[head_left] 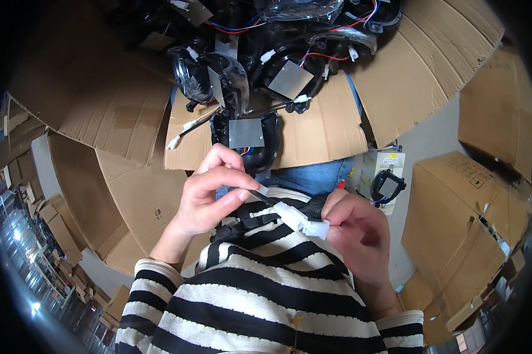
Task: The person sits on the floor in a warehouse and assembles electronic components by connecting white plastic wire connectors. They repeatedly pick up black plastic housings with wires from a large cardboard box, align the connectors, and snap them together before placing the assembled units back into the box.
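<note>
In front of my striped top, my left hand (216,192) pinches a thin black cable (262,198) between thumb and fingers. A small white tip shows beside its fingertips. The cable runs to a white plastic connector (291,216) between my hands. Closed in a pinch, my right hand (360,227) grips a second white connector piece (317,229) at the far end of the first. Whether the two pieces are fully joined I cannot tell. Just beyond my left hand lies a black lamp housing (265,160) with a square silver plate (246,133) and thin coloured wires.
Cardboard (325,127) lies ahead, with a loose cable with white connectors (189,127) on its left. A pile of black lamp units (219,76) lies at the back. Boxes (455,230) stand at right, and another small black unit (388,186) sits near them.
</note>
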`<state>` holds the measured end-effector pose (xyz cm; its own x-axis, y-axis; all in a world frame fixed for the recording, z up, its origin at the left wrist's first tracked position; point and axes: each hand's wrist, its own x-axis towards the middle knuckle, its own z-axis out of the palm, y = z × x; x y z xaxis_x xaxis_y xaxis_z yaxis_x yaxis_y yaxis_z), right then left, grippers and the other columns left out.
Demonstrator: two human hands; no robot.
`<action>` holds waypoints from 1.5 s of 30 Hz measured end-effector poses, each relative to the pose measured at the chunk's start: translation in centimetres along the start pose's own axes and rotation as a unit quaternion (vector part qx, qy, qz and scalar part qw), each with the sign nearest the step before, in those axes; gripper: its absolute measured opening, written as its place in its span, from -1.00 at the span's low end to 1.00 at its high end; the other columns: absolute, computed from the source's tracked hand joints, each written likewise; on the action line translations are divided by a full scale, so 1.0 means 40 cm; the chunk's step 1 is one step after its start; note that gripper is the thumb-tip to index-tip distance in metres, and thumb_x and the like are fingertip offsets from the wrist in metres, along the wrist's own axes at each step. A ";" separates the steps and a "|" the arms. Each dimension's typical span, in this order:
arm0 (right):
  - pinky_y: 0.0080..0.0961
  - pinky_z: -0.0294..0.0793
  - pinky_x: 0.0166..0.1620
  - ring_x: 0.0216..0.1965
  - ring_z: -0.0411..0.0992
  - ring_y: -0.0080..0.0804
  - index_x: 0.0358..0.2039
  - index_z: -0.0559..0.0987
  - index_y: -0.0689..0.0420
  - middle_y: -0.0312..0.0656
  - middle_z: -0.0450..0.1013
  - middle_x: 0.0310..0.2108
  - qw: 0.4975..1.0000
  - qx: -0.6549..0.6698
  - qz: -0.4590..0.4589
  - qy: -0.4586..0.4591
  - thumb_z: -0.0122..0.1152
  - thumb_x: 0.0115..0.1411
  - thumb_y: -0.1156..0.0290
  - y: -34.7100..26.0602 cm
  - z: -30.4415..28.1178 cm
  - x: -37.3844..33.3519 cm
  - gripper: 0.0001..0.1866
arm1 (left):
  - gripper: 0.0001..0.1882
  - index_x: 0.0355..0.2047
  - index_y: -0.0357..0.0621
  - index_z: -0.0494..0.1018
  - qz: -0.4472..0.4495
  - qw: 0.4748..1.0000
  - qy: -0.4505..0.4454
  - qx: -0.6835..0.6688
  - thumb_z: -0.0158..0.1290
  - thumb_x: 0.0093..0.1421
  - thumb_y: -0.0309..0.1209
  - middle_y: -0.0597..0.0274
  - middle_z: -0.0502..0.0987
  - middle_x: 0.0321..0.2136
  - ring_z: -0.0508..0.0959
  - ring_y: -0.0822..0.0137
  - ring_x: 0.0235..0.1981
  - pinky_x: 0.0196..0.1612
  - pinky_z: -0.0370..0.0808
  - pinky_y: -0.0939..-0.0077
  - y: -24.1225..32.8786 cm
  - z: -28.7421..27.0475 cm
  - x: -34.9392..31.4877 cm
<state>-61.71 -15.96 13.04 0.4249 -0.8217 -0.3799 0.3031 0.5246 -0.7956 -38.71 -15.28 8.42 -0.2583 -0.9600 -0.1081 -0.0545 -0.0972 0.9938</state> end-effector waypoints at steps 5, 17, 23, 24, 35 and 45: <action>-0.66 0.17 -0.34 -0.45 0.21 -0.57 -0.51 0.38 0.26 -0.24 0.29 -0.52 1.000 -0.017 0.005 0.020 0.02 -0.03 0.67 0.006 0.005 -0.012 -0.95 | -0.85 -0.42 -0.18 0.49 0.054 0.996 0.044 0.057 0.05 -0.08 -0.58 0.25 0.25 -0.40 0.27 0.42 -0.37 -0.33 0.25 0.62 -0.009 0.014 -0.007; -0.71 0.19 -0.42 -0.53 0.21 -0.62 -0.55 0.36 0.24 -0.28 0.28 -0.56 0.979 -0.198 -0.019 0.052 0.02 -0.05 0.64 0.013 -0.012 0.004 -0.95 | -0.84 -0.42 -0.18 0.51 0.064 0.992 0.035 0.106 0.07 -0.10 -0.54 0.23 0.27 -0.45 0.29 0.38 -0.40 -0.35 0.26 0.59 0.007 0.012 0.002; -0.71 0.16 -0.41 -0.50 0.18 -0.60 -0.55 0.35 0.28 -0.24 0.24 -0.54 0.986 -0.144 -0.066 0.059 0.01 -0.07 0.70 -0.001 -0.049 -0.022 -0.93 | -0.93 -0.41 -0.09 0.38 0.204 0.941 0.260 -0.074 -0.03 0.06 -0.43 0.13 0.26 -0.29 0.27 0.30 -0.27 -0.19 0.26 0.45 0.143 -0.172 -0.154; -0.71 0.16 -0.41 -0.50 0.18 -0.59 -0.55 0.34 0.28 -0.24 0.24 -0.54 0.986 -0.151 -0.049 0.046 0.01 -0.08 0.71 0.000 -0.051 -0.023 -0.93 | -0.83 -0.32 -0.15 0.38 0.192 0.853 0.464 -0.140 -0.02 0.07 -0.38 0.19 0.35 -0.42 0.36 0.29 -0.37 -0.16 0.33 0.36 0.208 -0.232 -0.216; -0.64 0.23 -0.39 -0.49 0.25 -0.51 -0.54 0.38 0.24 -0.22 0.29 -0.53 0.976 -0.214 -0.012 -0.025 0.06 -0.08 0.65 0.044 -0.028 0.012 -0.93 | -0.76 -0.20 -0.17 0.44 -0.081 0.745 0.561 0.352 -0.02 0.11 -0.39 0.32 0.48 -0.38 0.40 0.57 -0.42 -0.37 0.34 0.72 -0.146 -0.928 -0.545; -0.65 0.22 -0.41 -0.50 0.24 -0.53 -0.54 0.38 0.24 -0.23 0.30 -0.54 0.966 -0.259 -0.004 -0.010 0.07 -0.07 0.62 0.045 -0.042 0.032 -0.94 | -0.84 -0.34 -0.21 0.42 -0.009 0.802 0.408 0.437 0.03 0.02 -0.47 0.25 0.47 -0.41 0.44 0.43 -0.37 -0.30 0.37 0.61 -0.045 -0.347 -0.203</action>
<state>-62.04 -16.42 10.33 0.4428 -0.8182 -0.3666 -0.1581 0.3312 -0.9302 -23.11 -10.96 7.90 0.4473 -0.8472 0.2867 -0.7981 -0.2334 0.5555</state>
